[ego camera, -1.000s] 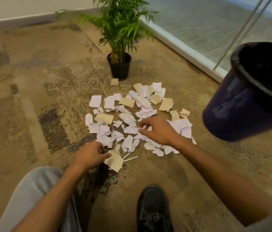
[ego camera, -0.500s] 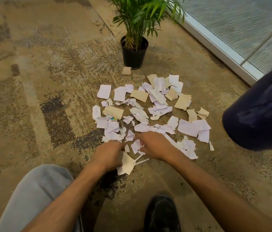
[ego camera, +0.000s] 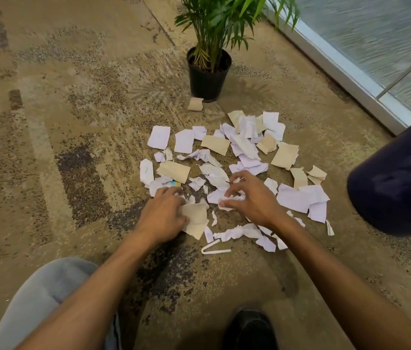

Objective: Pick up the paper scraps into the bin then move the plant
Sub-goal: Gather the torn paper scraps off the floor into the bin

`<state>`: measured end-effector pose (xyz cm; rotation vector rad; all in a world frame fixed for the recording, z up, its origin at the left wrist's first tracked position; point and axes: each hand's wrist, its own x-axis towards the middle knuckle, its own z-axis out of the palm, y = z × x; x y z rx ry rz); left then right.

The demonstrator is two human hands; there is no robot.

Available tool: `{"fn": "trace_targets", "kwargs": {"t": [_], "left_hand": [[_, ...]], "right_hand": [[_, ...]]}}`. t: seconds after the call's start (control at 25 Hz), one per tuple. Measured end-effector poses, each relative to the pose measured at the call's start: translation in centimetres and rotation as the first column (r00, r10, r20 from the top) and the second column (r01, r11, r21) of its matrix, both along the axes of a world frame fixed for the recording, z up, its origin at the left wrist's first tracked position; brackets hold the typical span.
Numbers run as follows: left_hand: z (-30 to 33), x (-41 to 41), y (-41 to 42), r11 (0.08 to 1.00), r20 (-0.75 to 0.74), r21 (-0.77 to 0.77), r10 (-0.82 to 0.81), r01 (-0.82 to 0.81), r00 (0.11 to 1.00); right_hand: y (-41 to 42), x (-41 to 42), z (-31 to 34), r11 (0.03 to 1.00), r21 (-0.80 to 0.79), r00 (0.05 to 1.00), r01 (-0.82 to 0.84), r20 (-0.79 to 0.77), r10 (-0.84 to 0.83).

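White paper scraps [ego camera: 292,198] fill the right hand's [ego camera: 249,198] curled fingers; the bin [ego camera: 396,178] sits just right, while the left hand [ego camera: 164,213] pinches a tan scrap [ego camera: 195,218].

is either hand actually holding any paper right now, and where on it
Yes. The right hand curls round crumpled white scraps, bunched between its fingertips and thumb. The left hand pinches a tan scrap at its left edge.

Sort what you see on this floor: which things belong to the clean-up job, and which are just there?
Job:
paper scraps
bin
plant
left hand, on a tan scrap
right hand, gripping white scraps

Just there:
carpet
glass wall
shoe
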<state>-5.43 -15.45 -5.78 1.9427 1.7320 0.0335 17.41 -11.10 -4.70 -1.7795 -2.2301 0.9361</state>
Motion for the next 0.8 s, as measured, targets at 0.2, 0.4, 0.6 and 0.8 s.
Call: {"fn": "trace_targets", "kwargs": {"t": [0.2,0.4,0.6,0.8], "left_hand": [[-0.6,0.9,0.6,0.993,-0.059,0.107,-0.042,0.048,0.997],[-0.3,1.5,1.0,0.997,0.045,0.069,0.037,-0.040,0.998],[0.8,-0.4,2.2,0.938,0.387,-0.125,0.346,-0.323,0.855],[0.5,-0.5,2.3,0.912,0.407,-0.204,0.409,-0.355,0.817]], "right_hand": [[0.3,-0.6,-2.2,0.998,-0.013,0.991,-0.062,0.120,0.063],[-0.2,-0.5,-1.7,1.000,-0.018,1.000,-0.013,-0.013,0.013],[-0.1,0.8,0.2,0.991,-0.105,0.987,0.080,-0.131,-0.094],[0.5,0.7,1.0,0.972,-0.204,0.948,0.116,-0.269,-0.170]]}}
